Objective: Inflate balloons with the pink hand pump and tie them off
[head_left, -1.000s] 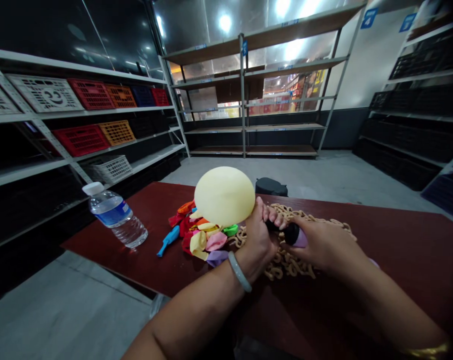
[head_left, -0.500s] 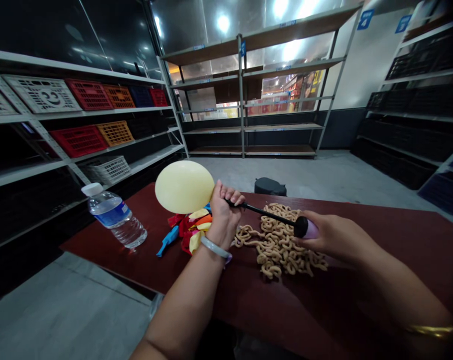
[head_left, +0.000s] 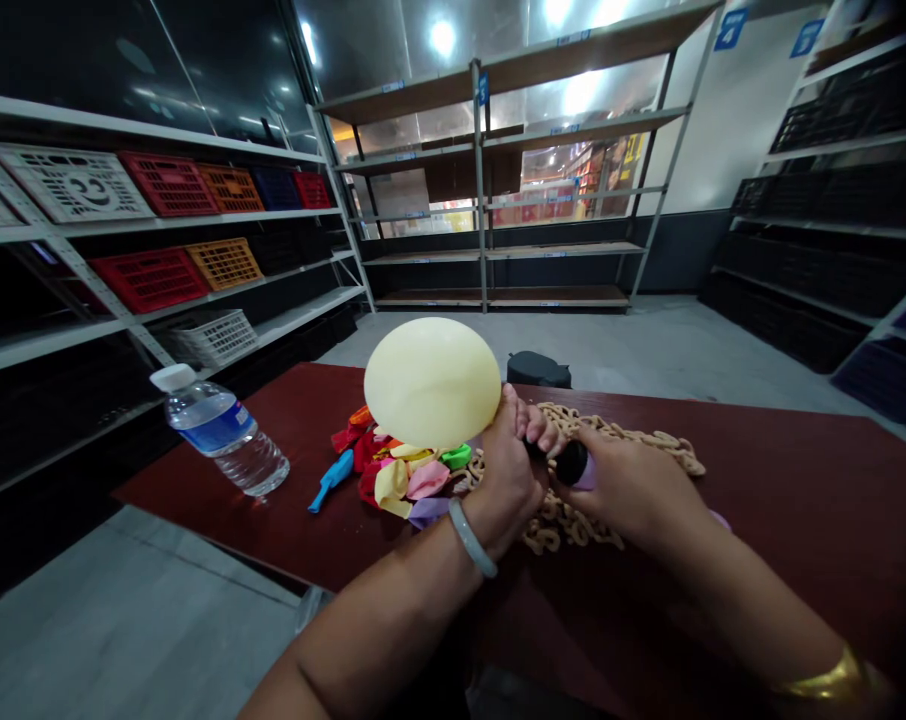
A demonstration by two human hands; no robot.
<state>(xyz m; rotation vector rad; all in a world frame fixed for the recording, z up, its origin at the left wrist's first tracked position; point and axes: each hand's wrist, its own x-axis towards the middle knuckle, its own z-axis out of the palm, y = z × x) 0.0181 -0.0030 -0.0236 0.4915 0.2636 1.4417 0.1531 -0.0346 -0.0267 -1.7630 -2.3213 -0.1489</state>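
Observation:
A pale yellow inflated balloon (head_left: 432,385) sticks out to the left of my left hand (head_left: 514,455). That hand is closed round the balloon's neck and the black tip of a hand balloon pump (head_left: 571,464); the fingers hide the join. My right hand (head_left: 633,490) wraps the pump's light purple part just behind its black collar. Both hands are close together, with little of the pump showing between them. Under them lies a pile of tan, curly pieces (head_left: 640,438), partly covered. Limp balloons in several colours (head_left: 393,487) lie left of my left wrist.
A capped water bottle (head_left: 224,435) stands at the left of the dark red table (head_left: 798,490). Beyond the table's far edge is a dark, rounded object (head_left: 539,369). Shelves with plastic crates (head_left: 172,187) line the left side; a metal rack (head_left: 483,255) stands behind.
My left hand and the balloon have moved right, towards my right hand, so the pump's long black rod no longer shows. The balloon looks bigger. More limp balloons are uncovered.

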